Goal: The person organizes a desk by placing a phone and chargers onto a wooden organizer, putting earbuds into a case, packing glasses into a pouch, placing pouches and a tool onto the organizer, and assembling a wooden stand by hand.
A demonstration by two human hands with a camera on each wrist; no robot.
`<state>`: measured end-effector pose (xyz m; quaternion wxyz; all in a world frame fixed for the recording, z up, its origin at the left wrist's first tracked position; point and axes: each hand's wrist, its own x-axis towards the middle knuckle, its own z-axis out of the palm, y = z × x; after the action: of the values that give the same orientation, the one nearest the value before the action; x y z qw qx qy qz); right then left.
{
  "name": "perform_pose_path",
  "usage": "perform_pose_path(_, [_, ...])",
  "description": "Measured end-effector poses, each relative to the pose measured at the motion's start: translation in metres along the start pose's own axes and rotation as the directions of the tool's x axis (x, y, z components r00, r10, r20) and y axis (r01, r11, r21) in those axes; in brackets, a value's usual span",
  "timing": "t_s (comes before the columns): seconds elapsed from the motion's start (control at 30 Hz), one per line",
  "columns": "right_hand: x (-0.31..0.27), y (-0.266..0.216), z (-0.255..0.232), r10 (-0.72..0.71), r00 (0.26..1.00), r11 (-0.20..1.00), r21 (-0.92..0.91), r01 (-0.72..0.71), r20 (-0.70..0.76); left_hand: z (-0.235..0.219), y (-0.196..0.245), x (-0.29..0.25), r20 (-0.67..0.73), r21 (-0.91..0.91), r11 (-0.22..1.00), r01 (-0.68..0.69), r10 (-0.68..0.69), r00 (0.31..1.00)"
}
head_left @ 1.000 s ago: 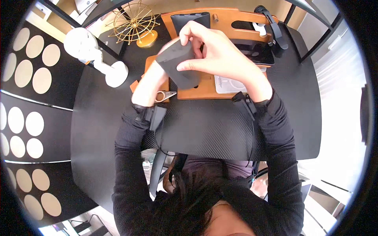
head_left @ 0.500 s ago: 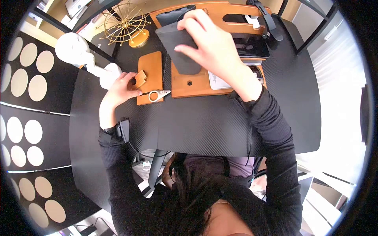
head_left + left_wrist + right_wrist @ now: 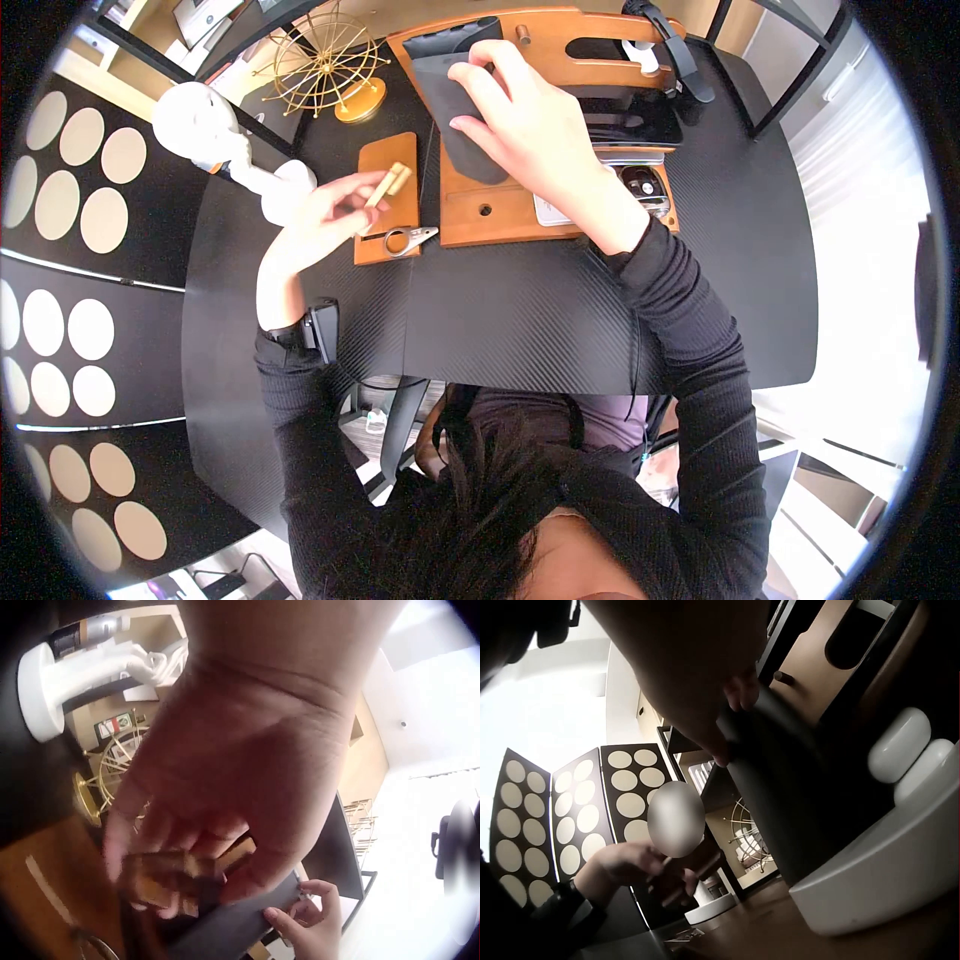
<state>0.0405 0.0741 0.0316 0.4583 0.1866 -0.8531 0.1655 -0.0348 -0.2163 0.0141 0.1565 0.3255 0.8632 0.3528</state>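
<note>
left hand [image 3: 325, 215] lifted wooden block [image 3: 388, 182] off tray | right hand [image 3: 525, 115] grips dark pouch [image 3: 455, 90] | no readable writing

From the head camera we look steeply down with a wide fisheye over the black table [image 3: 560, 320], hair at six o'clock. The left wrist view sits tight against the left hand [image 3: 240, 772], facing across the table. The right wrist view looks low along the surface toward nine o'clock. Both wrist views share the gold wire ornament [image 3: 112, 769].
</note>
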Motion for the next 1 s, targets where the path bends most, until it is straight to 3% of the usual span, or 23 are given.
perform_pose_path(0.07, [-0.002,0.001,0.004,-0.030,1.000,1.000,-0.006,0.030,-0.007,0.008,0.029,0.004,0.128,-0.430,0.901,0.053,0.003,0.992])
perform_pose_path(0.13, [-0.005,0.005,0.013,-0.153,0.988,0.987,-0.047,0.152,-0.021,0.015,0.044,0.006,0.151,-0.481,0.875,0.058,0.017,0.988])
perform_pose_path(0.23, [-0.006,0.003,0.011,-0.114,0.993,0.993,-0.011,0.114,-0.027,0.029,0.044,0.009,0.148,-0.560,0.825,0.077,0.008,0.989])
perform_pose_path(0.33, [-0.005,-0.005,0.006,-0.130,0.991,0.990,0.056,0.131,-0.030,0.038,0.043,0.013,0.178,-0.746,0.651,0.143,-0.012,0.984])
perform_pose_path(0.37, [-0.006,-0.009,0.004,-0.131,0.991,0.990,0.056,0.133,-0.030,0.039,0.044,0.013,0.177,-0.747,0.650,0.142,-0.012,0.984])
perform_pose_path(0.43, [-0.009,-0.017,0.002,-0.273,0.952,0.936,0.269,0.228,0.142,0.039,0.045,0.011,0.165,-0.880,0.441,0.176,-0.063,0.984])
perform_pose_path(0.57, [-0.015,-0.023,0.011,-0.358,0.911,0.892,0.361,0.271,0.203,0.037,0.016,0.018,0.231,-0.930,0.297,0.215,0.017,0.973])
perform_pose_path(0.63, [-0.018,-0.022,0.021,-0.331,0.915,0.908,0.343,0.242,0.232,0.033,0.016,0.015,0.252,-0.918,0.336,0.211,0.082,0.964])
perform_pose_path(0.7, [-0.019,-0.019,0.026,-0.308,0.915,0.922,0.320,0.219,0.260,0.033,0.032,0.010,0.043,-0.727,0.675,0.126,-0.139,0.989])
perform_pose_path(0.77, [-0.016,-0.021,0.027,-0.194,0.935,0.948,0.302,0.101,0.298,0.024,0.019,0.001,-0.114,-0.521,0.848,0.093,-0.178,0.977])
perform_pose_path(0.83, [-0.015,-0.024,0.034,-0.133,0.943,0.947,0.320,0.030,0.304,0.016,-0.002,-0.011,-0.156,-0.434,0.893,0.120,-0.205,0.966])
perform_pose_path(0.9, [-0.011,-0.030,0.041,-0.065,0.950,0.939,0.341,-0.045,0.304,0.027,-0.001,-0.028,-0.108,-0.341,0.922,0.183,-0.232,0.967])
perform_pose_path(0.93, [-0.009,-0.034,0.044,0.007,0.939,0.918,0.370,-0.142,0.344,0.039,-0.003,-0.033,-0.139,-0.265,0.957,0.120,-0.161,0.977])
perform_pose_path(0.97, [-0.007,-0.038,0.048,0.073,0.918,0.887,0.395,-0.238,0.389,0.046,0.004,-0.038,-0.149,-0.069,0.993,0.100,-0.109,0.983])
perform_pose_path(1.0, [-0.007,-0.041,0.055,0.126,0.923,0.863,0.419,-0.282,0.363,0.055,0.012,-0.039,-0.204,0.036,0.999,0.033,-0.025,0.979])
